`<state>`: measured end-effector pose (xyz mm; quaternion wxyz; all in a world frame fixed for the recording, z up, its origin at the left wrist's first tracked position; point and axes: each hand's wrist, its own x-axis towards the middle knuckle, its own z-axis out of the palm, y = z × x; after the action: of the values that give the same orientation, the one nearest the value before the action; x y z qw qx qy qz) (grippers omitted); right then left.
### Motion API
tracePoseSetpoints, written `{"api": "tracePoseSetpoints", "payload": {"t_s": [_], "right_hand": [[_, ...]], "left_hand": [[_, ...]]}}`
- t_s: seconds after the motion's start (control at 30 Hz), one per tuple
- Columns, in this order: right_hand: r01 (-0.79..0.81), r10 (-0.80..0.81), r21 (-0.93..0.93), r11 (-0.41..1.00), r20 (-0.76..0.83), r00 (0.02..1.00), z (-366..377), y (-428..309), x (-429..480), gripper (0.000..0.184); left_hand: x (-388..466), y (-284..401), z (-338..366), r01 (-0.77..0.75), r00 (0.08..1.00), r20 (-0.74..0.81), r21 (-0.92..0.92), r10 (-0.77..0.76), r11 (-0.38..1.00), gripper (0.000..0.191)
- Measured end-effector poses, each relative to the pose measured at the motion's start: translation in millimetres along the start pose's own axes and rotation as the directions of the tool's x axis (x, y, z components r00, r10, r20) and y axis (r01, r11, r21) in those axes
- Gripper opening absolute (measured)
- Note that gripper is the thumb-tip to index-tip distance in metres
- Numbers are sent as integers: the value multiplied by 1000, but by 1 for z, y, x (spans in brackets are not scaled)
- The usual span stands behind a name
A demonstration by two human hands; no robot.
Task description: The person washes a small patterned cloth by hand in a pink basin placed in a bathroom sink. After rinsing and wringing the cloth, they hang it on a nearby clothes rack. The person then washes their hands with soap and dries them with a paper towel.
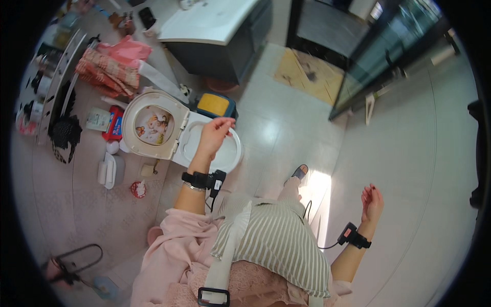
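Note:
My left hand [216, 136] hangs in the air above the white toilet bowl [230, 153], its fingers loosely curled and no object visible in it. Behind the bowl, the cream toilet seat and lid [128, 128] stand raised, with a cartoon and butterfly picture on the lid. Off to the right, my right hand [372, 203] is held out beside the pale wall, fingers lightly bent and nothing in them. Each wrist wears a black strapped device with a cable. A striped apron [280, 238] covers my front.
A blue bin with a yellow lid [213, 104] stands beside the toilet, near a dark vanity cabinet [215, 57]. A glass door [383, 57] stands ajar by a yellow mat [307, 75]. Left are a red detergent bottle [114, 123], a wall shelf [59, 84] and hanging cloths [109, 73].

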<state>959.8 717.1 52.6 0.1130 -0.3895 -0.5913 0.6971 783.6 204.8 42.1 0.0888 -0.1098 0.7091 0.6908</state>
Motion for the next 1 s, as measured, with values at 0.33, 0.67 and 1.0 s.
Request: {"api": "tracePoseSetpoints", "payload": {"t_s": [0.33, 0.67, 1.0], "right_hand": [[71, 53, -204, 976, 546, 836, 244, -107, 241, 49], [334, 396, -508, 794, 849, 349, 580, -101, 289, 65], [-31, 367, -370, 929, 904, 219, 881, -215, 330, 61]], "left_hand": [[176, 47, 40, -102, 933, -351, -31, 84, 994, 23], [305, 53, -18, 27, 852, -523, 4, -21, 1000, 17], [527, 175, -70, 51, 920, -359, -296, -161, 954, 31]]}}
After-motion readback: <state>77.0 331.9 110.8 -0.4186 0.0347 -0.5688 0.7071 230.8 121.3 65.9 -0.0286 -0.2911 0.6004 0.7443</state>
